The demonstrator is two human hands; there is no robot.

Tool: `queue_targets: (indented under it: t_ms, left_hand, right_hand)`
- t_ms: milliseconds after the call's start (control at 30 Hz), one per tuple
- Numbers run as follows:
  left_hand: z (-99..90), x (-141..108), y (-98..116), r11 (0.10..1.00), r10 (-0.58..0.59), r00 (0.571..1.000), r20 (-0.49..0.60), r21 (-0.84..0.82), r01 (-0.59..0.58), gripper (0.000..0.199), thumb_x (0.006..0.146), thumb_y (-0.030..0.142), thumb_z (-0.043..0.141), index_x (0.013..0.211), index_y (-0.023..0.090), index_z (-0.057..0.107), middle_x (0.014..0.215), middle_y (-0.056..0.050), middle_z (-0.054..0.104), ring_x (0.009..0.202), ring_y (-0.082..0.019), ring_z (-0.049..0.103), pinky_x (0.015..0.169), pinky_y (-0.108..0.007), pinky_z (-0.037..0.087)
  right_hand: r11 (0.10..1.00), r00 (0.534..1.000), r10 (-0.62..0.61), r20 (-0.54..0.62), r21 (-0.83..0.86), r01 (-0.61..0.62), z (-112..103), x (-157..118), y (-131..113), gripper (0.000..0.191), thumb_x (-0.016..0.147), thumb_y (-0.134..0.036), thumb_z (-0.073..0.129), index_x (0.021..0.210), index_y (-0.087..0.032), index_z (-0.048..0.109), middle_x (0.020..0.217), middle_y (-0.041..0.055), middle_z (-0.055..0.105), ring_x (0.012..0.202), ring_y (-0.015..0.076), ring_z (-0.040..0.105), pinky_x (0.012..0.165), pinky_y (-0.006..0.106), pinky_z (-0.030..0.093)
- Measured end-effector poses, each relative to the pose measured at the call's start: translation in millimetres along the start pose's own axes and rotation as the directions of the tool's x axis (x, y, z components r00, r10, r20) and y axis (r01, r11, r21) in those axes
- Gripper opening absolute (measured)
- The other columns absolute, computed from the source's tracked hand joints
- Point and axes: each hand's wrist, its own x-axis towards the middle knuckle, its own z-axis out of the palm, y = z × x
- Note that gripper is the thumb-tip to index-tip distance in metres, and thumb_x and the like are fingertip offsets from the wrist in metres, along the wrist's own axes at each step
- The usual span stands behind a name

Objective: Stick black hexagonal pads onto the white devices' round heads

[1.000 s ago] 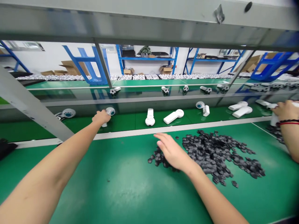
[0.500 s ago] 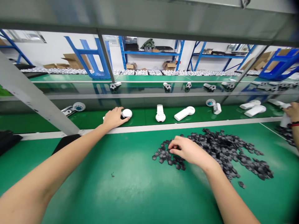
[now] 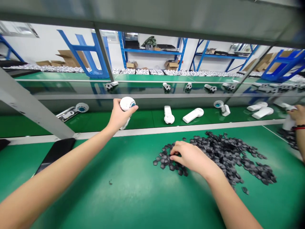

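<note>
My left hand (image 3: pixel 118 115) is closed around a white round-headed plastic housing with a handle (image 3: pixel 126 103), lifted above the green conveyor belt (image 3: pixel 145 118). A blue-green patch shows on its round head, and the palm covers part of the handle. My right hand (image 3: pixel 190 156) is low over the left end of a pile of small black pentagon pieces (image 3: pixel 221 152). Its thumb and fingers are curled together among the pieces. Whatever lies between those fingertips cannot be made out.
On the belt lie more white housings (image 3: pixel 169 118), some showing a blue-green disc. A white metal post (image 3: pixel 35 108) slants on the left, beside a black pad (image 3: pixel 57 152). At the right edge another person's hand (image 3: pixel 297 115) touches a white piece. A grey shelf (image 3: pixel 152 19) hangs overhead.
My left hand has raised the white housing off the belt and turned it, bringing the blue-green patch into view. My right hand has barely moved at the pile.
</note>
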Motion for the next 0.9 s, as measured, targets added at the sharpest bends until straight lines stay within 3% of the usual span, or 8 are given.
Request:
queue_targets:
  t_ms: [67,133,267,433,567,700,800,900]
  left_hand:
    - [-10.3,-25,22,0.92,-0.032,0.999,-0.007,-0.392,0.027,0.064,0.081,0.06,0.077,0.124,0.021,0.048,0.113,-0.007,0.066,0.091,-0.02,0.066,0.074,-0.027,0.053]
    - [-19.0,-58,41,0.784,-0.08,0.984,0.157,-0.599,0.159,0.052,0.082,0.055,0.078,0.115,0.023,0.055,0.098,-0.002,0.065,0.074,-0.015,0.062,0.068,-0.025,0.051]
    - [-26.5,-127,57,0.608,-0.163,0.805,0.571,-0.584,0.537,0.044,0.084,0.051,0.079,0.11,0.022,0.058,0.08,0.001,0.062,0.061,-0.012,0.056,0.058,-0.024,0.048]
    - [-26.1,-165,49,0.551,-0.173,0.699,0.694,-0.52,0.652,0.044,0.09,0.056,0.07,0.116,0.022,0.058,0.08,0.001,0.064,0.06,-0.012,0.057,0.06,-0.026,0.048]
    - [-23.6,-164,36,0.509,-0.187,0.698,0.691,-0.54,0.671,0.046,0.09,0.053,0.072,0.12,0.024,0.052,0.086,0.0,0.067,0.064,-0.014,0.06,0.063,-0.026,0.049]
    - [-14.1,-168,22,0.444,-0.142,0.731,0.668,-0.617,0.65,0.049,0.095,0.054,0.063,0.131,0.025,0.046,0.081,0.0,0.066,0.067,-0.016,0.06,0.064,-0.027,0.049]
    - [-8.6,-174,14,0.356,-0.067,0.714,0.696,-0.652,0.669,0.044,0.1,0.057,0.05,0.131,0.026,0.045,0.084,0.0,0.064,0.071,-0.019,0.061,0.065,-0.029,0.05]
    - [-11.0,-179,9,0.481,-0.05,0.705,0.708,-0.602,0.638,0.039,0.101,0.056,0.052,0.129,0.029,0.047,0.096,0.0,0.06,0.078,-0.018,0.06,0.071,-0.03,0.051]
  right_hand:
    - [1.0,1.0,0.011,-0.002,-0.003,-0.011,0,0,-1,0.014,0.096,-0.038,0.069,0.092,-0.026,0.076,0.098,0.0013,0.072,0.086,0.0211,0.068,0.068,0.029,0.044]
    - [1.0,1.0,0.028,0.006,0.012,-0.028,1,1,-2,0.014,0.096,-0.037,0.069,0.091,-0.026,0.075,0.097,0.001,0.072,0.085,0.0205,0.068,0.069,0.028,0.044]
    - [0.999,0.999,0.047,-0.001,0.006,-0.047,2,2,-6,0.009,0.092,-0.025,0.066,0.09,-0.025,0.074,0.093,0.0005,0.071,0.082,0.0193,0.068,0.069,0.028,0.044]
    - [0.998,0.996,0.061,-0.067,-0.01,-0.061,6,4,-7,0.016,0.092,-0.02,0.062,0.083,-0.024,0.075,0.088,0.0027,0.071,0.078,0.0202,0.068,0.068,0.029,0.045]
    - [0.941,0.981,0.128,-0.147,0.331,-0.073,11,8,-15,0.016,0.095,-0.031,0.066,0.089,-0.023,0.079,0.09,0.0039,0.077,0.082,0.0213,0.072,0.076,0.03,0.052]
    - [0.652,0.986,0.169,0.003,0.75,-0.115,24,10,-44,0.018,0.09,-0.039,0.074,0.09,-0.021,0.077,0.083,0.0035,0.08,0.078,0.0208,0.075,0.073,0.028,0.056]
    - [0.523,0.991,0.112,0.074,0.844,-0.122,37,11,-70,0.018,0.088,-0.037,0.077,0.086,-0.02,0.075,0.078,0.0033,0.079,0.074,0.0185,0.074,0.07,0.025,0.056]
    - [0.512,0.991,0.121,0.055,0.852,-0.11,46,12,-87,0.018,0.089,-0.036,0.076,0.085,-0.019,0.074,0.079,0.003,0.079,0.074,0.0178,0.074,0.069,0.025,0.057]
